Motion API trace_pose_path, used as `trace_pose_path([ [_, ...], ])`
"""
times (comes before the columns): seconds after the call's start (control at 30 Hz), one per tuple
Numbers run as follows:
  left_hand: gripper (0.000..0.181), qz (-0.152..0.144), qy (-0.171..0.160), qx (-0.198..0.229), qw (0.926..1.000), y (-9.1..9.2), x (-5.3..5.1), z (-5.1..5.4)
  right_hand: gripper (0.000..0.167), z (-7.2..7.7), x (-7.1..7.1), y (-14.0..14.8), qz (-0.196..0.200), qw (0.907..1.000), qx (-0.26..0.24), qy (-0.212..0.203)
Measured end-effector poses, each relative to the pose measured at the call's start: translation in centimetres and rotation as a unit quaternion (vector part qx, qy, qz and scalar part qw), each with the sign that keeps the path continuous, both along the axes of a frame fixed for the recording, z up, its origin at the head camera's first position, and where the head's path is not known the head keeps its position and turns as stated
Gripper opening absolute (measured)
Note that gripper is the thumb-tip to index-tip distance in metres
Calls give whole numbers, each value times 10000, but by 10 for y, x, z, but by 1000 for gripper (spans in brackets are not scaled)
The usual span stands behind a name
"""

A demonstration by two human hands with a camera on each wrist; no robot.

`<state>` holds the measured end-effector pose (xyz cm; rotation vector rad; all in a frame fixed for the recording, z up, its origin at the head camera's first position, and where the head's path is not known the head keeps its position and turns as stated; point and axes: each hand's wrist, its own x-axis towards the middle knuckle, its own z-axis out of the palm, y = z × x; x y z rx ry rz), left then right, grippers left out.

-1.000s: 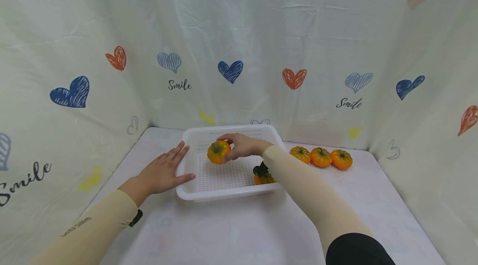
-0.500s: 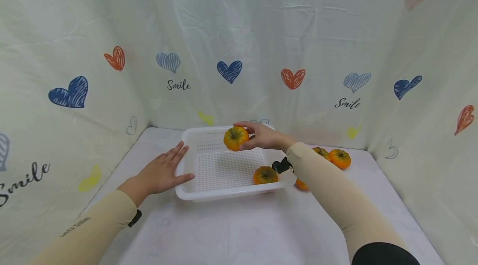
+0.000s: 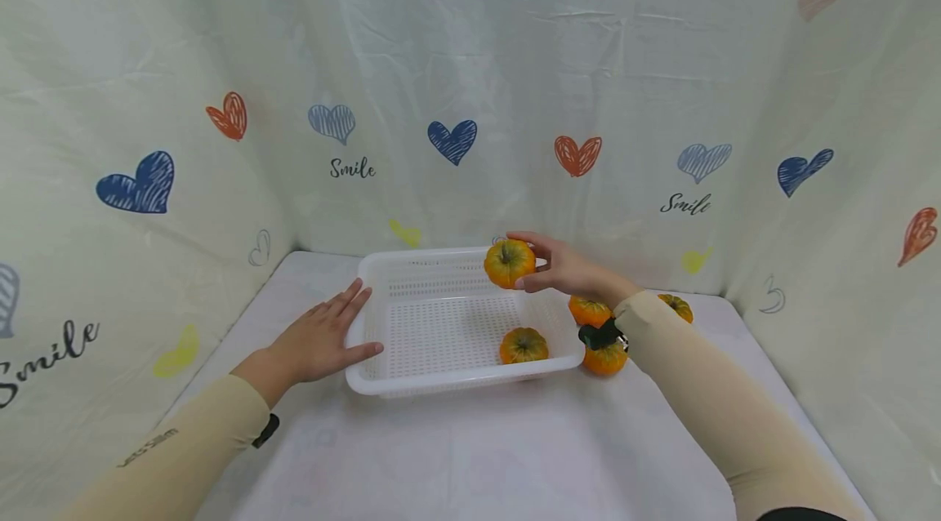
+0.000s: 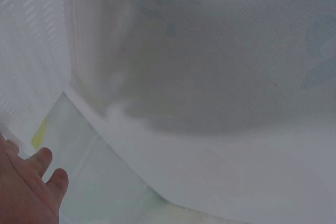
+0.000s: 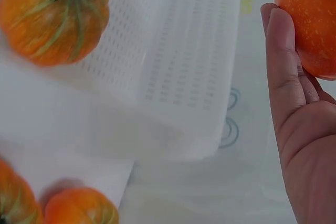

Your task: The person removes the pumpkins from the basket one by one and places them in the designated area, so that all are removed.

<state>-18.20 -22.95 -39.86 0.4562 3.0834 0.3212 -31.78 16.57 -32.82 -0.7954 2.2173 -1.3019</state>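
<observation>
In the head view my right hand [image 3: 562,266] grips a small orange and green pumpkin [image 3: 510,263] above the back right corner of a white perforated plastic basket [image 3: 465,380]. The right wrist view shows the fingers along the side of the held pumpkin [image 5: 310,22]. Another pumpkin [image 3: 524,345] sits inside the basket at the front right. My left hand [image 3: 318,336] rests on the basket's left rim with its fingers straight and spread. Only part of that hand [image 4: 31,182] shows in the left wrist view.
Several more pumpkins lie on the white table right of the basket: one front pumpkin [image 3: 604,359], one behind it [image 3: 589,310], and one far right pumpkin [image 3: 675,307], partly hidden by the right sleeve. A heart-printed curtain [image 3: 515,80] encloses the table's back and sides.
My right hand has lifted the gripped pumpkin from inside the basket and carried it rightward to the back right corner. My left hand stays on the rim.
</observation>
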Motion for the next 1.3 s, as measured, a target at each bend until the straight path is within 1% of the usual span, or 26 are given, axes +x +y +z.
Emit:
trace_pose_path([
  [0.2,100,24,-51,5,10000,1,1,1,82,-1,5,31,-273,9994,89,184],
  [0.4,100,15,-90,24,10000,1,2,3,83,-3,14,58,-647,9976,164,173],
  [0.6,99,3,7,80,10000,1,1,1,83,-9,23,80,-982,9948,176,224],
  [0.7,100,9,-1,60,10000,0,1,0,82,-13,27,91,-1128,9931,200,253],
  [0.87,101,33,-35,35,10000,0,0,0,84,-20,33,110,-1230,9920,123,252],
  [1.1,100,-50,149,164,9997,0,1,0,86,-31,41,133,-1470,9888,216,133],
  [1.3,99,-74,238,142,9996,0,1,-2,88,-45,48,150,-1616,9867,177,18],
])
